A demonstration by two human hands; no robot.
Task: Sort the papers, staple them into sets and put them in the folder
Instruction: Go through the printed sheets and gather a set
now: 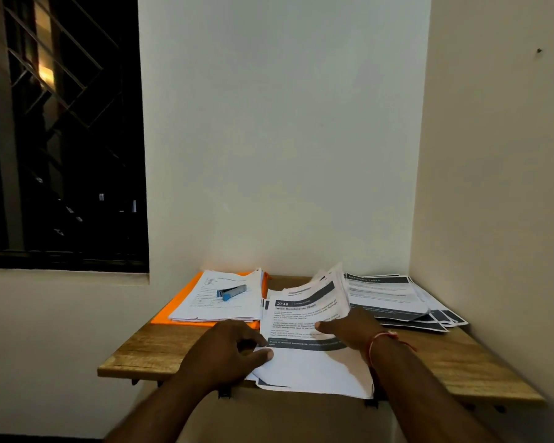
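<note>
A stack of printed papers [304, 362] lies at the middle front of the wooden table [147, 350], headed "2748 Wipe Baseboards Clean". My left hand [227, 350] pinches the stack's left edge with thumb and fingers. My right hand [349, 329] grips several lifted sheets [320, 292] that fan upward from the stack. At the back left an orange folder [173, 308] lies under another paper pile [224, 298]. A blue and grey stapler [231, 291] rests on that pile. A third spread of papers [397, 298] with dark headers lies at the back right.
The table sits in a corner, with a white wall behind and another wall on the right. A dark barred window [58, 132] is at the upper left. Bare wood shows at the table's front left and front right.
</note>
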